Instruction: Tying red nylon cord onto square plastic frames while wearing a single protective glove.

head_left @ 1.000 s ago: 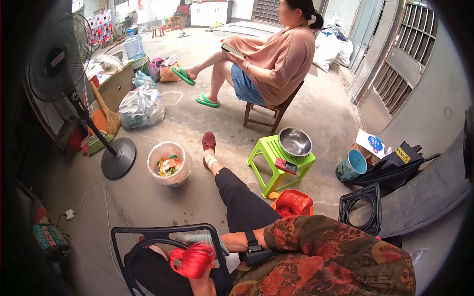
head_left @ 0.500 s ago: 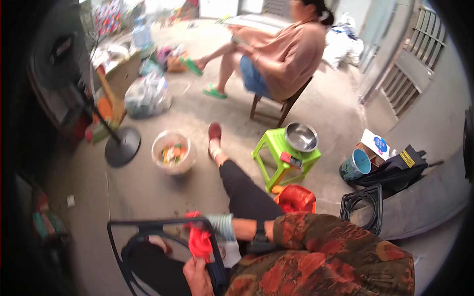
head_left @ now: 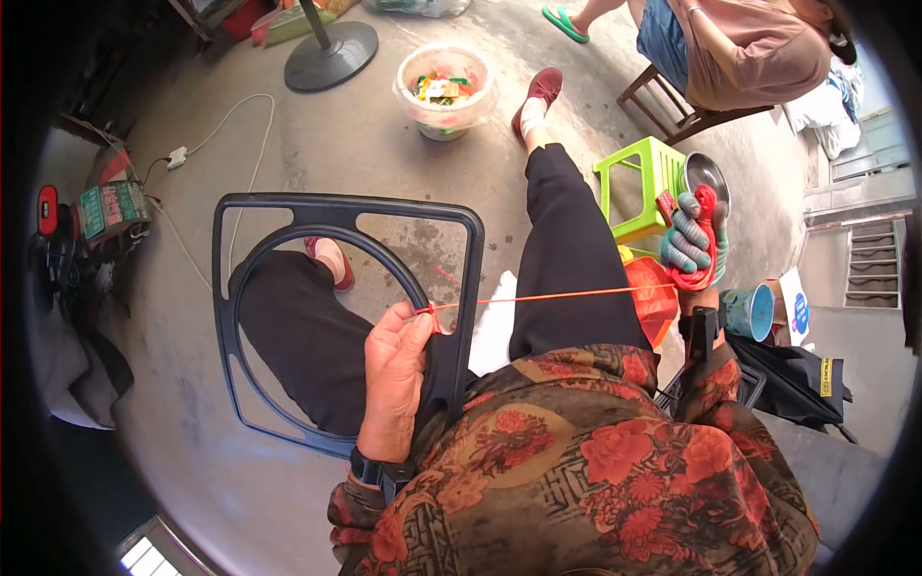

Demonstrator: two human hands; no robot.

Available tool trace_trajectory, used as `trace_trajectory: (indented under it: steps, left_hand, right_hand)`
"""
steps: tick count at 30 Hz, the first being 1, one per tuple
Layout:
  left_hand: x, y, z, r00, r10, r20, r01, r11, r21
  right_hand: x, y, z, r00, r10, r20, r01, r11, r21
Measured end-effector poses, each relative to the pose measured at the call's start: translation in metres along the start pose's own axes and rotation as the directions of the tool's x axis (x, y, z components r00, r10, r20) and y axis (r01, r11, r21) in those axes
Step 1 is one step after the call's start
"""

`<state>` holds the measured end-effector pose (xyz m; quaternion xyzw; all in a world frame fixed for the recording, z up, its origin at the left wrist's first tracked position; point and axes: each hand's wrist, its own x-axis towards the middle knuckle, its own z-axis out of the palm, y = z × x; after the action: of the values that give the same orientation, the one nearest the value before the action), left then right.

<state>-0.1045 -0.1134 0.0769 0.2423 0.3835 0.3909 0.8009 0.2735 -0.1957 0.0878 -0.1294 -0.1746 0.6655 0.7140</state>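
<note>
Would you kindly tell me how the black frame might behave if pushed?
The black frame would probably stay stiff, since its bars show no sag. It seems light for its size, given its large openings. Pushed leftward, it might tug the taut red cord.

Likely a home courtyard (head_left: 461, 168), concrete floor (head_left: 182, 384), barred opening (head_left: 874, 264), fan stand (head_left: 331, 60), green plastic stool (head_left: 663, 163), wooden chair (head_left: 709, 120)

matt plastic frame (head_left: 463, 348); bowl (head_left: 709, 173) probably metal
</note>
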Motion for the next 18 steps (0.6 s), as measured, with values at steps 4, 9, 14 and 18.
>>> trace_trajectory:
  steps: [4, 9, 14, 18]
  left_hand:
    - [-0.002, 0.001, 0.004, 1.000, -0.001, -0.016, 0.001, 1.000, 0.008]
    - [0.000, -0.011, -0.011, 0.994, 0.108, -0.005, -0.106, 0.982, 0.155]
    - [0.001, -0.005, -0.011, 1.000, 0.003, -0.018, -0.002, 0.998, 0.055]
    - [0.001, -0.005, -0.009, 1.000, -0.003, -0.011, 0.003, 1.000, 0.026]
  right_hand:
    - [-0.013, -0.005, -0.010, 0.980, -0.021, -0.200, 0.015, 0.999, -0.031]
    - [0.007, 0.043, 0.002, 0.901, -0.011, -0.434, -0.202, 0.875, -0.440]
    - [0.057, 0.111, 0.045, 0.855, 0.261, -0.448, -0.515, 0.521, -0.681]
    - [0.082, 0.168, 0.061, 0.875, 0.375, -0.307, -0.473, 0.522, -0.710]
